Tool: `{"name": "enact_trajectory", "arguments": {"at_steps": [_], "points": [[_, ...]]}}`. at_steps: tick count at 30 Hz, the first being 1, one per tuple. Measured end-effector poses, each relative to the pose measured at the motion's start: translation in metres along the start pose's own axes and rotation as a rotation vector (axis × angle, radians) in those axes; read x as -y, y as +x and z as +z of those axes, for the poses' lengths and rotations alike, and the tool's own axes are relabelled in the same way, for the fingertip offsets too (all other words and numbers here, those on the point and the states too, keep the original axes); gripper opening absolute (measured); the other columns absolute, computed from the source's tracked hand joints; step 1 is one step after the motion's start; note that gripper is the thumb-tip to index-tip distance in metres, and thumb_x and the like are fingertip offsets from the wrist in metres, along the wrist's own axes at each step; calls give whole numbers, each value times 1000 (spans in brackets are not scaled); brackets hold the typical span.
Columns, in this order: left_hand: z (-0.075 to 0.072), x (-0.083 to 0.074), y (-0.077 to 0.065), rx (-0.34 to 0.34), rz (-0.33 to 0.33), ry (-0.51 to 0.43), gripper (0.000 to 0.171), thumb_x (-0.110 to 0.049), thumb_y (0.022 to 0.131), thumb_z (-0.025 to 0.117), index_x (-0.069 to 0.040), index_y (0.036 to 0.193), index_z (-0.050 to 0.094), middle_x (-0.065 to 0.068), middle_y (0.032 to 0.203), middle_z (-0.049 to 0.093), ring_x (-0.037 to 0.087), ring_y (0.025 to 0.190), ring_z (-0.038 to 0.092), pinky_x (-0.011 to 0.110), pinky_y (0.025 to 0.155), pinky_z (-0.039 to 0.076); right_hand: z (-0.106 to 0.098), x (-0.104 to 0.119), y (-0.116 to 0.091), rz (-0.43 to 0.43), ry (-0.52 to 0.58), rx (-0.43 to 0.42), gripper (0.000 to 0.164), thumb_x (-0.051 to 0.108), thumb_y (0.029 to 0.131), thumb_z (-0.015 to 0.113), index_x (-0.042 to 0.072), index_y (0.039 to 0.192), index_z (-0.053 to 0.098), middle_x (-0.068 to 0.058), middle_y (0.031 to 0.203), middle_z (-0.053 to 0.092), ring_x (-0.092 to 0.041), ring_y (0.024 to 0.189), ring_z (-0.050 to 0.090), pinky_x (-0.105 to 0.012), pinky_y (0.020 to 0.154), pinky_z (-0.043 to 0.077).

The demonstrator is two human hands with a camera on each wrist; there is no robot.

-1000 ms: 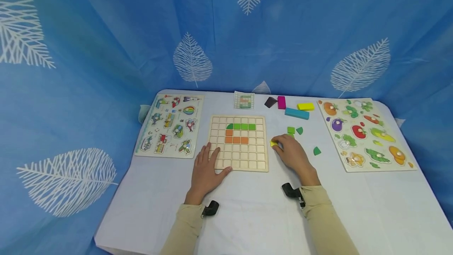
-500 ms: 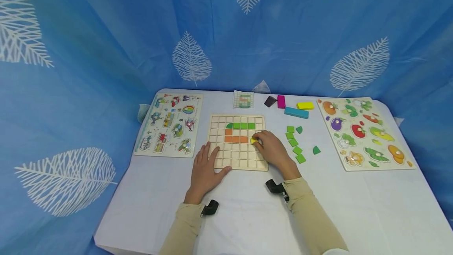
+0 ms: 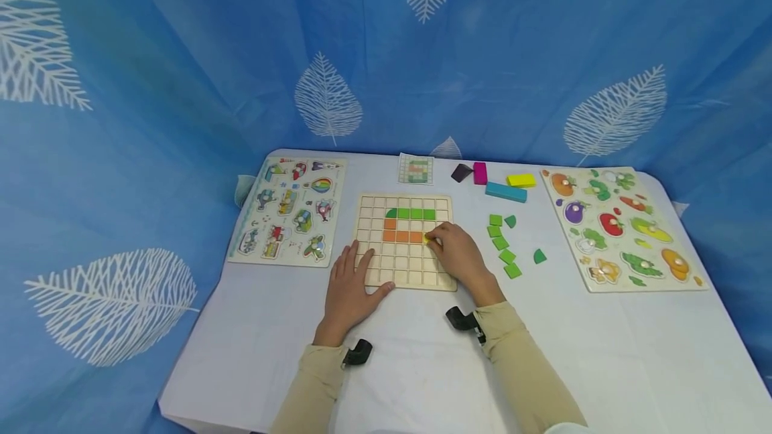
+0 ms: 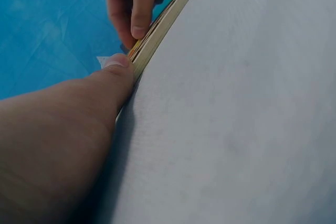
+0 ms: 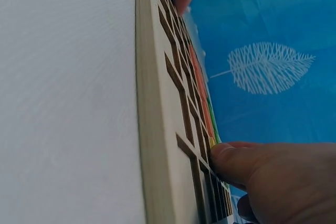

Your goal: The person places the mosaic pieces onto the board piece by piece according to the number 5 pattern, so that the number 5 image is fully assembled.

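Note:
A wooden grid board [image 3: 416, 278] lies on the white table in the head view. Set in its cells are a row of green tiles [image 3: 411, 213] with a rounded one at the left end, and orange tiles [image 3: 403, 236] in an L below. My right hand [image 3: 460, 256] pinches a small yellow tile [image 5: 212, 141] between thumb and fingers, down at the cell right of the orange row; the fingers cover most of it. My left hand [image 3: 350, 293] rests with extended fingers on the board's left side, its thumb [image 4: 118, 62] along the front edge.
Loose green squares [image 3: 500, 242] and quarter-round pieces [image 3: 539, 256] lie right of the board. Behind are a pattern card [image 3: 416, 169] and yellow, blue [image 3: 506, 192], magenta and dark blocks. A vehicle puzzle [image 3: 289, 213] flanks the left, a vegetable puzzle [image 3: 624, 230] the right.
My right hand has carried the yellow tile left from the table onto the board, then slightly further left to the orange row's end. Loose green squares came into view. My left hand stayed put.

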State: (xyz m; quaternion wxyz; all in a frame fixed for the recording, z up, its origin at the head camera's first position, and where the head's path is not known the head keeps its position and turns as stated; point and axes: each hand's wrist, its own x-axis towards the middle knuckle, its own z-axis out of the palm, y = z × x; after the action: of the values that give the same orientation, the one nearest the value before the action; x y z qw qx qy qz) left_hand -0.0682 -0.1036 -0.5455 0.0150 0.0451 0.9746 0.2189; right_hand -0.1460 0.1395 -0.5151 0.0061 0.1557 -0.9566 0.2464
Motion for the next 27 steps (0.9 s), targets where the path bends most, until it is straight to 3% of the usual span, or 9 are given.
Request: {"name": "enact_trajectory", "arguments": {"at_steps": [5, 11, 15, 22, 27], "points": [[-2, 0, -1, 1, -5, 3, 87, -68, 89, 63, -20, 157, 40, 13, 171, 17, 35, 159, 15, 55, 127, 20, -2, 1, -3, -3, -17, 23, 22, 19, 99, 68, 8, 117, 77, -9, 115, 70, -29, 109, 66, -44, 96, 56], [-3, -1, -1, 3, -3, -8, 87, -68, 89, 63, -19, 158, 39, 13, 171, 17, 35, 159, 14, 55, 127, 18, -9, -9, -18, -21, -14, 15, 18, 21, 98, 70, 10, 109, 79, -8, 114, 71, -29, 107, 64, -45, 91, 55], [-1, -2, -1, 4, 1, -9, 87, -68, 89, 63, -20, 158, 39, 12, 172, 16, 34, 159, 14, 55, 127, 18, -19, -28, -45, 29, -7, -23, 20, 23, 97, 71, 9, 111, 77, -10, 117, 70, -32, 110, 64, -48, 94, 54], [2, -1, 0, -2, 7, 6, 88, -69, 89, 62, -20, 158, 39, 12, 172, 16, 35, 159, 14, 55, 127, 19, -42, -68, -107, 203, -36, -165, 30, 20, 92, 76, 2, 116, 71, -21, 121, 65, -43, 117, 60, -60, 99, 48], [1, -1, 0, -9, 11, -2, 87, -69, 89, 62, -19, 157, 40, 13, 171, 16, 36, 159, 14, 55, 127, 19, -47, -80, -125, 270, -50, -207, 36, 20, 91, 76, -1, 118, 66, -25, 119, 62, -48, 118, 57, -63, 99, 47]]}}
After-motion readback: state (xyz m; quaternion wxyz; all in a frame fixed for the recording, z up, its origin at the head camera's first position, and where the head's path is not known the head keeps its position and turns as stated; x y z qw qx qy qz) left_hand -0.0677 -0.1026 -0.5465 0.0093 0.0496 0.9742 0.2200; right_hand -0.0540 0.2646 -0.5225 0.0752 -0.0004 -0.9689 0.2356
